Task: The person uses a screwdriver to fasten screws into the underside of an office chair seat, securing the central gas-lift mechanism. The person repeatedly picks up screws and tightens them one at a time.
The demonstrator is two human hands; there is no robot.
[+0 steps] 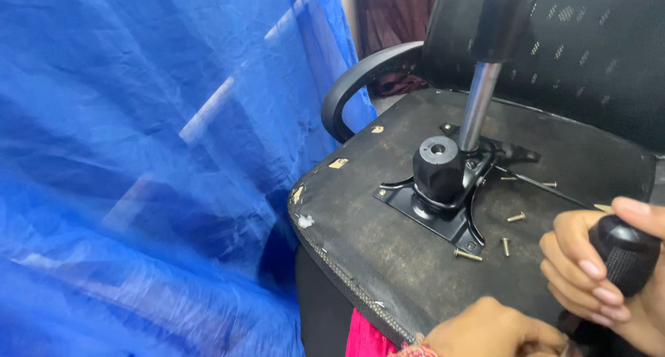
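**Loose screws around the chair plate, screwdriver in our right hand**

We have an office chair turned over, and its seat underside [415, 260] faces up at us, dusty and frayed along the near edge. Bolted near its middle sits the black metal mounting plate [443, 215], carrying a black hub [438, 166] and the chrome gas-lift column [478, 104] that rises out of the top of the view. We judge the work on this plate to be partway through: several screws lie loose on the seat underside rather than in the plate. One screw [468, 255] lies just beside the plate's near corner, another [516, 218] and a third [506, 246] lie a little to the right, and one more [549, 184] is farther back. Whether any screws sit in the plate's holes, we cannot tell from here.

Our right hand [596, 274] has its grip wrapped closed around the black handle of a screwdriver [623, 250], whose thin shaft runs up and left towards the plate's far arm. Our left hand [495, 329] rests low at the seat's near edge; its fingers are mostly out of view, so we cannot tell whether it holds anything.

Behind the seat are the black armrest [353, 83] and the mesh backrest [589, 45]. A blue curtain [152, 170] fills the left.
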